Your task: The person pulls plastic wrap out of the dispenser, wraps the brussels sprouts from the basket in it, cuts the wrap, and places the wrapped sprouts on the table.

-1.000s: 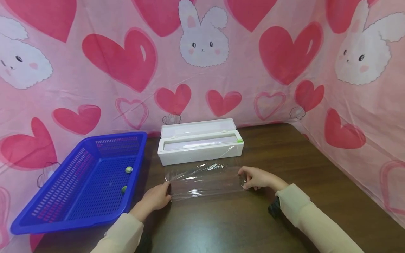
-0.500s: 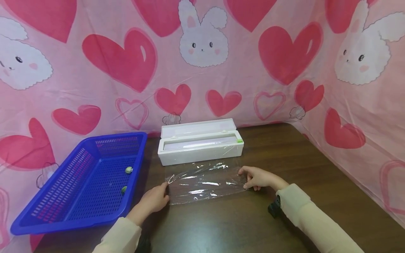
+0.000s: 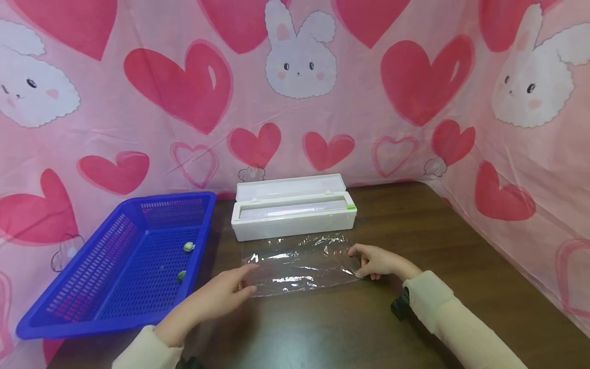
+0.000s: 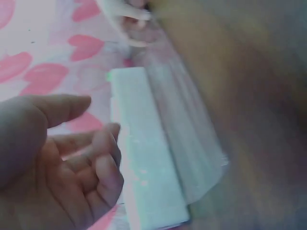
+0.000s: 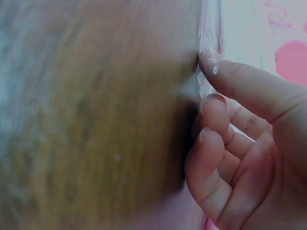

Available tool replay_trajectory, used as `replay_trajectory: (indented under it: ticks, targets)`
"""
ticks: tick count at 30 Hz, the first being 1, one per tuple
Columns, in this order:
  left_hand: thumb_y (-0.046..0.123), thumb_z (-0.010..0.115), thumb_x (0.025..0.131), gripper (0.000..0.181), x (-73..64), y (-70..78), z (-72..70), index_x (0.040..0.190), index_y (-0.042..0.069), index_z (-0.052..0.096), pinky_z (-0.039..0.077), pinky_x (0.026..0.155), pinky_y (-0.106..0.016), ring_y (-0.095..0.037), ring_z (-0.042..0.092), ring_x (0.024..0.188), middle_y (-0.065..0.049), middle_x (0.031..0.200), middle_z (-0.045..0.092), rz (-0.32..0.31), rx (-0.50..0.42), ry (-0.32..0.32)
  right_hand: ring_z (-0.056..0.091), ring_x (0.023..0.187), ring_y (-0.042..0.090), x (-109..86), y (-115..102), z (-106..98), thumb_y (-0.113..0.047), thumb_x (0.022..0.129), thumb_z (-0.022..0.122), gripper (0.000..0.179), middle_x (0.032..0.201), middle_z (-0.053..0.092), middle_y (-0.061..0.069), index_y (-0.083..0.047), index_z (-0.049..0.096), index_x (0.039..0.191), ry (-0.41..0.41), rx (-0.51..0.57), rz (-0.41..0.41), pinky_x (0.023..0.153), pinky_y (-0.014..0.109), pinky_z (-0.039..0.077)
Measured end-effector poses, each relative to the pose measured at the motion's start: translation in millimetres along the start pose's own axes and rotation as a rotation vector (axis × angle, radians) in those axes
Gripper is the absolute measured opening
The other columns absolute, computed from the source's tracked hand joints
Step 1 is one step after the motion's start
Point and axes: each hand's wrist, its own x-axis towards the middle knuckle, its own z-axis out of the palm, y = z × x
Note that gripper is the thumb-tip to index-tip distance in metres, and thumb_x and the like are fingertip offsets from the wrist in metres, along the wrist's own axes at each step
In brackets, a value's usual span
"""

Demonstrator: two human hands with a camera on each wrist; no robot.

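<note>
A sheet of clear plastic wrap (image 3: 295,269) stretches over the table from the front of a white wrap dispenser (image 3: 295,225). My right hand (image 3: 379,261) pinches its near right corner; in the right wrist view the thumb (image 5: 249,84) presses on crinkled film (image 5: 209,60). At the sheet's left edge my left hand (image 3: 218,296) has thumb and forefinger spread apart. The left wrist view shows that hand (image 4: 62,163) holding nothing, with the dispenser (image 4: 144,148) and film beyond it.
A blue plastic basket (image 3: 115,324) stands on the left, with two small pale green pieces inside near its right wall. The dispenser's lid (image 3: 290,188) is raised at the back. Pink heart-and-rabbit cloth (image 3: 295,118) hangs behind the brown table (image 3: 313,333).
My left hand has let go of the film's left corner, its fingers spreading apart. The sheet has slackened and flattened toward the table. The right hand keeps its pinch in nearly the same place.
</note>
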Motion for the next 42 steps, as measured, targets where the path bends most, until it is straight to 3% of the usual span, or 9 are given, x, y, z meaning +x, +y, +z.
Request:
replay_trajectory:
  ticks: [3,5,9,12,18,23,30,38,42]
  targets:
    - [0.021,0.056,0.093,0.043,-5.7,6.3,-16.6,0.131,0.003,0.046,0.042,0.053,-0.026,-0.006,0.045,0.058,0.005,0.077,0.053,0.080,-0.090,-0.025,0.048,0.045,0.015,-0.7,1,0,-0.007,0.078,0.072,0.048,0.062,0.051,0.004,-0.004,0.046,0.119,-0.001,-0.002,-0.008,0.043,0.030,0.044]
    - [0.023,0.055,0.093,0.042,-8.3,9.8,-28.1,0.130,0.004,0.047,0.041,0.050,-0.025,-0.005,0.044,0.057,0.004,0.080,0.054,0.092,-0.128,-0.015,0.048,0.044,0.015,-1.1,1,0,-0.007,0.079,0.072,0.048,0.061,0.050,0.003,-0.003,0.046,0.119,-0.001,0.002,-0.017,0.042,0.030,0.044]
    - [0.022,0.054,0.094,0.040,-10.9,12.8,-51.9,0.129,0.004,0.047,0.043,0.053,-0.027,-0.010,0.048,0.061,-0.001,0.085,0.054,0.060,-0.214,0.008,0.047,0.044,0.015,-2.0,2,0,-0.007,0.079,0.071,0.048,0.059,0.049,0.002,-0.001,0.046,0.119,0.004,0.009,-0.027,0.042,0.030,0.044]
    - [0.023,0.053,0.094,0.040,-12.0,10.2,-70.0,0.130,0.005,0.047,0.046,0.057,-0.029,-0.017,0.052,0.066,-0.005,0.086,0.054,0.003,-0.275,0.037,0.047,0.044,0.015,-2.8,3,0,-0.008,0.079,0.071,0.048,0.060,0.050,0.003,-0.001,0.046,0.119,0.006,0.006,-0.030,0.042,0.031,0.044]
    - [0.021,0.051,0.095,0.043,-13.8,-5.2,-98.1,0.133,0.003,0.042,0.047,0.063,-0.029,-0.022,0.052,0.068,-0.013,0.090,0.050,-0.024,-0.371,0.155,0.047,0.044,0.015,-4.0,2,1,-0.007,0.080,0.071,0.046,0.060,0.050,0.003,-0.002,0.046,0.118,0.007,-0.002,-0.031,0.042,0.031,0.044]
    - [0.021,0.050,0.096,0.045,-14.4,-16.4,-113.2,0.136,0.005,0.039,0.047,0.064,-0.028,-0.021,0.053,0.069,-0.016,0.095,0.048,-0.001,-0.370,0.221,0.047,0.044,0.015,-4.9,0,1,-0.007,0.080,0.070,0.046,0.060,0.050,0.002,-0.002,0.046,0.118,0.008,-0.005,-0.031,0.042,0.030,0.044]
    - [0.022,0.052,0.095,0.046,-12.3,-38.1,-125.7,0.137,0.010,0.040,0.046,0.066,-0.028,-0.018,0.054,0.072,-0.009,0.097,0.050,-0.015,-0.332,0.268,0.048,0.045,0.015,-4.9,-1,1,-0.007,0.079,0.071,0.047,0.062,0.051,0.004,-0.003,0.046,0.119,0.011,-0.004,-0.026,0.042,0.030,0.044]
    - [0.014,0.052,0.094,0.038,-8.7,-74.1,-139.9,0.130,0.027,0.047,0.045,0.066,-0.023,-0.011,0.054,0.078,0.002,0.097,0.053,0.008,-0.401,0.329,0.047,0.044,0.014,-3.2,0,1,-0.007,0.079,0.071,0.047,0.060,0.049,0.002,-0.004,0.046,0.119,0.005,-0.009,-0.033,0.042,0.030,0.044]
    - [0.013,0.051,0.095,0.040,-9.3,-86.8,-144.2,0.132,0.028,0.045,0.045,0.067,-0.021,-0.010,0.054,0.080,0.008,0.098,0.054,-0.010,-0.424,0.327,0.047,0.044,0.014,-3.1,0,2,-0.008,0.079,0.072,0.047,0.060,0.050,0.003,-0.004,0.046,0.119,0.008,-0.006,-0.028,0.042,0.030,0.044]
